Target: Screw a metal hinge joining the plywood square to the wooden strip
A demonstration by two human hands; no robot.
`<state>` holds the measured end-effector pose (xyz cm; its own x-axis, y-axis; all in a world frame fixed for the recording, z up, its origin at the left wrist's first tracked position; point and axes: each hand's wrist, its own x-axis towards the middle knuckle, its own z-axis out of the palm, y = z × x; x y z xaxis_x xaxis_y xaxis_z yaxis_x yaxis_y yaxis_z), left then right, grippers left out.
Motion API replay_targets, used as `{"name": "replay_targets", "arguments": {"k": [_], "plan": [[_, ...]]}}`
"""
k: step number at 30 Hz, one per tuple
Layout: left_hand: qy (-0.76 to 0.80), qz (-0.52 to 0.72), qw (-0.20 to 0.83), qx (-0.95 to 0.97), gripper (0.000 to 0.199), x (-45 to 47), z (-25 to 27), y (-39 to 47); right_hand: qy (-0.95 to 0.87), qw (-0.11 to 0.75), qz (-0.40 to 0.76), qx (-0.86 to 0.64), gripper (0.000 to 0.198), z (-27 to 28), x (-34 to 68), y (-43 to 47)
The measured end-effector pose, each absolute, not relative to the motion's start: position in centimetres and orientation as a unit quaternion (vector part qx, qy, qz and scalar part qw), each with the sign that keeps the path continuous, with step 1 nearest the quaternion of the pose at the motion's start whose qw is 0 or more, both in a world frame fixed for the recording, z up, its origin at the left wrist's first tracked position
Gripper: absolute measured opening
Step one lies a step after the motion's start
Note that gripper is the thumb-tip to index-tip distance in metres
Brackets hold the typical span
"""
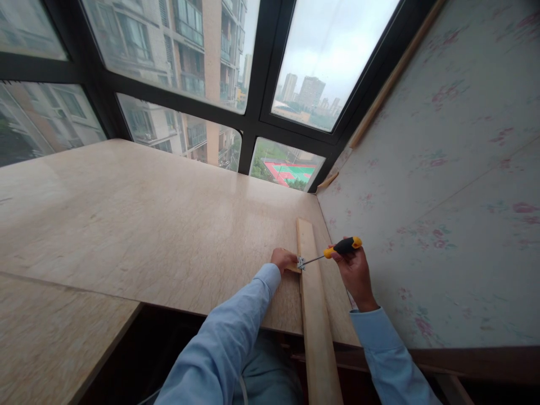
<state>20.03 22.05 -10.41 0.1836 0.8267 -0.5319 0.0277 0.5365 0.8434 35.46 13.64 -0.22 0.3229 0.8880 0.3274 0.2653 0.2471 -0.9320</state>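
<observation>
My right hand (354, 274) grips a screwdriver (345, 246) with a black and yellow handle. Its thin shaft points left, and the tip meets a small metal hinge (301, 263). That hinge lies at the left edge of a long, pale wooden board (315, 315). Beside the hinge, my left hand (283, 258) is closed on a small wooden piece (294, 269) set against the board's edge. Most of this piece is hidden under the fingers.
The board rests on a beige marble-look ledge (169, 225) and sticks out past its front edge toward me. Dark-framed windows (253, 121) stand behind the ledge. A wall with floral paper (442, 197) rises on the right. A dark gap (169, 332) opens below.
</observation>
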Motion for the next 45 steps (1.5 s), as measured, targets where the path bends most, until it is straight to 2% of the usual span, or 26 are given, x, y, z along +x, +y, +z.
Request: {"name": "replay_targets", "arguments": {"k": [10,17,21,25,29,36,40,45], "plan": [[0.568,0.296,0.656,0.399,0.021,19.9,-10.4,22.1,-0.517,0.589,0.248,-0.570,0.060,-0.5,35.8,13.4],[0.565,0.291,0.654,0.411,0.023,19.8,-10.2,22.0,-0.558,0.522,0.119,-0.633,0.051,0.2,34.8,13.6],[0.568,0.302,0.657,0.393,0.024,19.9,-10.0,21.8,-0.558,0.507,0.089,-0.651,0.048,0.5,34.0,14.1],[0.568,0.306,0.672,0.363,0.028,19.8,-9.8,21.7,-0.528,0.545,0.168,-0.629,0.044,0.5,33.2,14.8],[0.564,0.301,0.680,0.359,0.027,19.7,-9.6,21.7,-0.484,0.628,0.290,-0.535,0.055,-0.2,32.3,15.5],[0.557,0.300,0.686,0.360,0.028,19.8,-10.0,21.8,-0.446,0.675,0.258,-0.528,0.045,-2.0,31.1,16.2],[0.559,0.293,0.677,0.377,0.027,19.8,-10.3,21.9,-0.450,0.680,0.301,-0.494,0.038,-1.6,30.7,16.0],[0.553,0.296,0.685,0.370,0.027,19.7,-10.2,21.8,-0.486,0.650,0.334,-0.479,0.046,-0.7,31.2,14.9]]}}
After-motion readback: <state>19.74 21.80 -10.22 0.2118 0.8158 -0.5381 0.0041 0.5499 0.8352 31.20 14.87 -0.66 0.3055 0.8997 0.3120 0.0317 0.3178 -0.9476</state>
